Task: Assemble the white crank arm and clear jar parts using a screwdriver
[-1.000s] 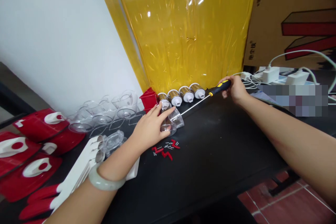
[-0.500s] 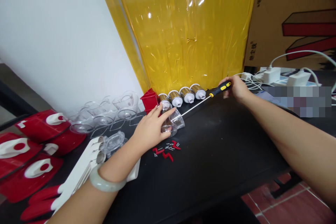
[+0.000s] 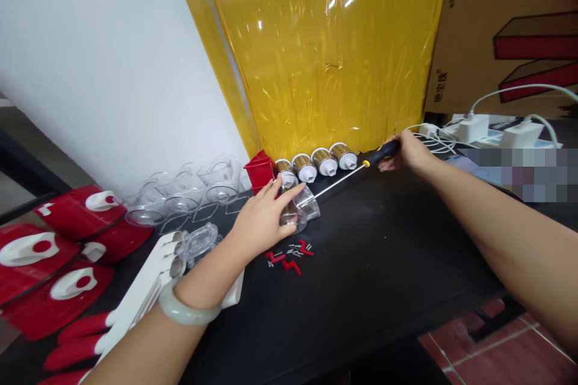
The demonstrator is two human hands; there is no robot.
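Note:
My left hand [image 3: 264,213] is closed around a clear plastic part [image 3: 308,204] lying on its side on the black table, fingers over its top and thumb at its near side. My right hand [image 3: 406,153] grips the black and yellow handle of a screwdriver [image 3: 341,180]. The long shaft slants down to the left, and its tip meets the clear part; the exact contact is hard to make out. Just below my left hand lie small red bent plastic pieces [image 3: 292,267] and several loose screws [image 3: 295,249].
Several metal grater drums [image 3: 324,162] line the back beside a red plastic piece [image 3: 261,171]. Clear plastic parts [image 3: 221,180], red housings with white knobs [image 3: 85,240] and white parts with red ends [image 3: 135,301] fill the left. White chargers and cables [image 3: 474,129] sit at the back right.
The screwdriver handle has turned in my right hand, its yellow patches now mostly hidden. My left hand stays on the clear part. The whole view has shifted slightly.

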